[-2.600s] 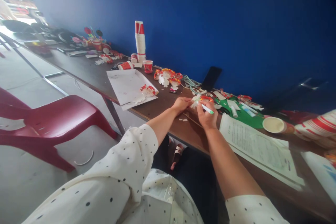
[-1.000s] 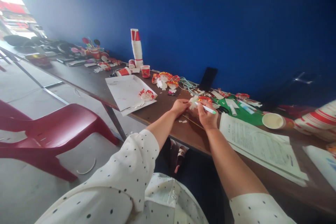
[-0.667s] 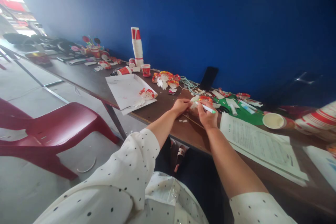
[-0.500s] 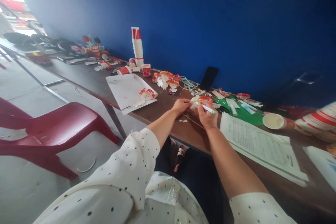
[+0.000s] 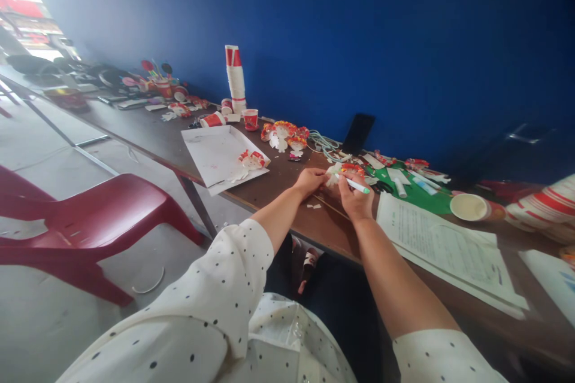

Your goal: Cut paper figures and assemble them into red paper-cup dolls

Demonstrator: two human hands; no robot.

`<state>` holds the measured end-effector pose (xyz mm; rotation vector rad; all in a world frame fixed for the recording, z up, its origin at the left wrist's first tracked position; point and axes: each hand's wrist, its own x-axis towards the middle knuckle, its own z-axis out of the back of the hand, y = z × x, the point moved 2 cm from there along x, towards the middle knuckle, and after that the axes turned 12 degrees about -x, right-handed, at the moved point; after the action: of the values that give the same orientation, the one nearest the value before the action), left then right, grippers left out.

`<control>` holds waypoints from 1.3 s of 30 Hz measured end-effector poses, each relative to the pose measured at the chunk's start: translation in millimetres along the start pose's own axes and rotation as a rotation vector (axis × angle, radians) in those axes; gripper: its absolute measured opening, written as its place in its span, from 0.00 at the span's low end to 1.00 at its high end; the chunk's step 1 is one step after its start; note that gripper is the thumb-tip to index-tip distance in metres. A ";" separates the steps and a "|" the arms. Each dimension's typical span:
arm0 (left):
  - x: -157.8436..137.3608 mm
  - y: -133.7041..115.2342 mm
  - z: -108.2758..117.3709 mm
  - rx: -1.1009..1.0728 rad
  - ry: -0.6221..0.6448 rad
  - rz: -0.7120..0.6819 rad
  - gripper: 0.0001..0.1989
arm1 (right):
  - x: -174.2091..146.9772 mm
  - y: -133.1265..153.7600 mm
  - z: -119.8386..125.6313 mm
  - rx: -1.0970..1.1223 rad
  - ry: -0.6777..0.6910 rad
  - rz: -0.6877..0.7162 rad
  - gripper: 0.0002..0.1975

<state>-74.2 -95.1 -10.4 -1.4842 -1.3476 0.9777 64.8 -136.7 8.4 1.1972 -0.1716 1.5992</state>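
In front of me on the brown table, my left hand (image 5: 311,182) pinches the edge of a paper-cup craft (image 5: 351,170) with a pale cut-out part (image 5: 332,171) and a red-orange band. My right hand (image 5: 356,202) grips a white marker pen (image 5: 358,185) with a green end. The marker's tip points at the pale part, close to my left fingertips; whether it touches cannot be made out. Small paper scraps (image 5: 314,206) lie just below my hands. Similar red and white paper crafts (image 5: 283,134) sit beyond my left hand.
A white tray (image 5: 211,152) holds another craft, left of my hands. Behind stand stacked paper cups (image 5: 236,81) and a dark phone (image 5: 358,133) against the blue wall. Printed sheets (image 5: 444,245), a green sheet (image 5: 433,202) and a cup (image 5: 469,207) lie right. A red chair (image 5: 103,215) stands left.
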 end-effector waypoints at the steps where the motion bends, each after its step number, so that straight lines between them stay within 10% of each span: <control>1: -0.6 -0.5 -0.1 -0.002 -0.004 0.005 0.09 | 0.0 0.5 0.3 -0.002 -0.001 0.003 0.12; 27: 0.2 -0.1 -0.9 -0.002 -0.006 0.000 0.07 | -0.3 0.8 0.3 -0.008 0.008 0.000 0.12; 39: 44.0 -19.8 -29.9 -0.197 -0.072 -0.089 0.09 | 43.5 -24.2 -1.9 0.314 -0.087 -0.484 0.20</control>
<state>-47.4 -53.8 17.9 -1.5318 -1.5859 0.8686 86.7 -97.3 29.5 1.4201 0.3068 1.1731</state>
